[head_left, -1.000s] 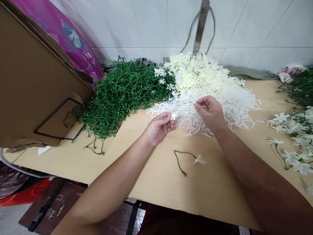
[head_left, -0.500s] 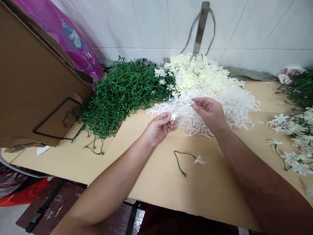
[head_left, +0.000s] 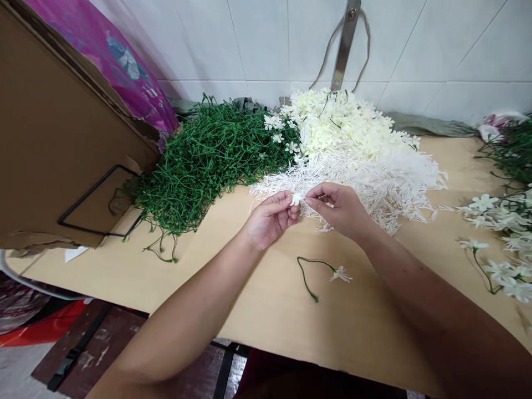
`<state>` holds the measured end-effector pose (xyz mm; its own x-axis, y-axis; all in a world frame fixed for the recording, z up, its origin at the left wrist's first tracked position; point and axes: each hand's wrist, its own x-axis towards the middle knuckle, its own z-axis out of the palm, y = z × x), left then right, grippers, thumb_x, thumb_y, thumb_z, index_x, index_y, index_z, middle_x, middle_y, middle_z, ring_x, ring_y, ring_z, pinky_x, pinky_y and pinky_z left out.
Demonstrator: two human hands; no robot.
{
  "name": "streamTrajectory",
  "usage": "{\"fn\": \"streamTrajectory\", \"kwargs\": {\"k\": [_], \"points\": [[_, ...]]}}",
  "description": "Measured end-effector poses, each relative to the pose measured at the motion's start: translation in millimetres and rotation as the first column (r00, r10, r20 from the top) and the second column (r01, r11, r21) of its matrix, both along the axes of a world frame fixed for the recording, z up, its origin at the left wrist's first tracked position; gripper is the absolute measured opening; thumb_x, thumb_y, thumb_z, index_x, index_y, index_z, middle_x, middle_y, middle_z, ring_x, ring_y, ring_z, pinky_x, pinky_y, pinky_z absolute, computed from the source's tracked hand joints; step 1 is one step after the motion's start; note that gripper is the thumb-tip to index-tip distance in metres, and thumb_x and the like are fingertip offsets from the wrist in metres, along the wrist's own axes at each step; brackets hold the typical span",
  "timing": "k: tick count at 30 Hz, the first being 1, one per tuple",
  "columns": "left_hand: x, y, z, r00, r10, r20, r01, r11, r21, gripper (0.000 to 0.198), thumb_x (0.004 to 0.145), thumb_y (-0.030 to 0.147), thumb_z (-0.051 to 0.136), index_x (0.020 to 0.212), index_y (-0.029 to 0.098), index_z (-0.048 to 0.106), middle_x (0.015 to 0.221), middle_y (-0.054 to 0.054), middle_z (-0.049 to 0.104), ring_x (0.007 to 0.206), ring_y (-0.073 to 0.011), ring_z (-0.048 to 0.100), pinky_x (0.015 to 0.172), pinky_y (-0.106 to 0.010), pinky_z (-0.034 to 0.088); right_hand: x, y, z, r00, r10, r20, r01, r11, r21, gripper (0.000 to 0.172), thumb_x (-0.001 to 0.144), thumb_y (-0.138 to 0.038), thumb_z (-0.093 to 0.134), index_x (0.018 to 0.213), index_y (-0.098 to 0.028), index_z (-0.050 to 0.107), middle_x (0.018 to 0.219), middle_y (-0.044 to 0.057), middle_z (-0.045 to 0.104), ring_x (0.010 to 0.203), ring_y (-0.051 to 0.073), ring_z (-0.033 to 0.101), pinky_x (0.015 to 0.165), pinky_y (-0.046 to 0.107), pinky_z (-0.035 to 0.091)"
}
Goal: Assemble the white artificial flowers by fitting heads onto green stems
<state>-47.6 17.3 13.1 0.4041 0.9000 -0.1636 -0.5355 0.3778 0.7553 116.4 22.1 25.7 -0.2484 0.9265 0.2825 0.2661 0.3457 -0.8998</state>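
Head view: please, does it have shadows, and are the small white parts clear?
Head view: a shadow darkens the table beside the right forearm; same view: the white strands blend together, and the flower in the left hand is too small for detail.

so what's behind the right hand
Behind the right hand is a heap of loose white strands, with pale flower heads and the tiled wall farther back. Whatever the hand itself covers can't be seen.
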Motion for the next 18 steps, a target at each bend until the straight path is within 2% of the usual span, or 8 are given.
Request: {"fn": "streamTrajectory", "kwargs": {"k": [7,13,18], "points": [[1.0,-1.0,-0.9,0.998,0.007,-0.055,-0.007,1.0,0.006,0.013,0.068,0.017,0.066,0.067,0.013,0.053,0.057,0.0,0.054,0.054,-0.0075,0.051,0.055,-0.019,0.041,-8.0,-7.1,1.9,0.998,0.035,-0.053,-0.038,0.998,-0.042,0.009,0.077,-0.019,0.058,0.07,-0.016,0.06,0.068,0.002,0.067,0.064,0.012,0.059,0.063,0.026,0.045],[2.2,-1.5,-1.2,0.998,0.011,-0.057,-0.011,1.0,0.01,0.012,0.068,0.017,0.064,0.067,0.013,0.053,0.056,0.0,0.054,0.054,-0.0077,0.051,0.055,-0.018,0.041,-9.4,-9.0,2.2,0.995,0.003,-0.104,-0.009,0.998,-0.055,0.008,0.077,-0.017,0.059,0.069,-0.016,0.059,0.065,0.0,0.064,0.063,0.011,0.059,0.062,0.026,0.046],[2.4,-1.4,-1.0,0.999,0.011,-0.037,-0.011,1.0,-0.018,0.012,0.067,0.016,0.065,0.067,0.012,0.054,0.056,0.0,0.054,0.053,-0.007,0.051,0.054,-0.018,0.041,-11.0,-11.0,1.7,0.987,0.091,-0.129,-0.103,0.99,-0.092,0.011,0.079,-0.024,0.061,0.07,-0.016,0.059,0.071,0.003,0.066,0.068,0.013,0.062,0.069,0.029,0.049]]}}
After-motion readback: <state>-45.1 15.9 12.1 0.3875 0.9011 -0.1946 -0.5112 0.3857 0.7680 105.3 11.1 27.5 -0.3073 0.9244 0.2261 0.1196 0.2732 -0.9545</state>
